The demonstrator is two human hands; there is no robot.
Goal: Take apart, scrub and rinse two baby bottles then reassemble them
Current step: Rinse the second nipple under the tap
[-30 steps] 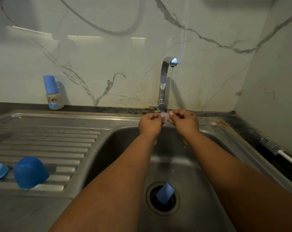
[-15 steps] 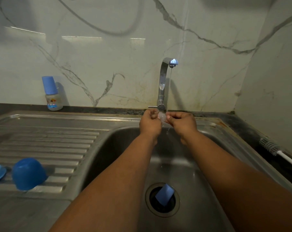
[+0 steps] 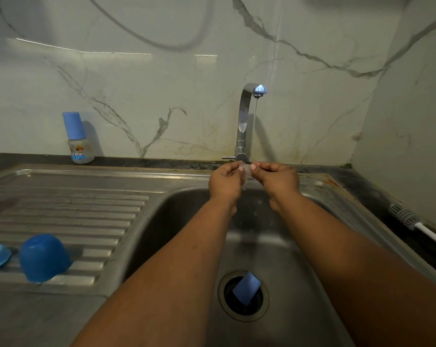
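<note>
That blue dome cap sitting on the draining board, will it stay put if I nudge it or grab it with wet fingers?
The blue dome cap sits mouth-down on the ridged draining board, so it probably slides rather than rolls. It looks like thin hollow plastic, likely light and easily knocked. Its smooth rounded top, possibly wet, may slip from a pinch; gripping round its sides seems safer.

- Dim, greenish indoor light; streaks of glare on the marble wall [image 3: 162, 78] up and left of the tap [image 3: 244, 121].
- Soft tap shadow cast on the wall just right of it.
- Wide-angle bending toward the frame edges; slightly soft throughout.
</note>
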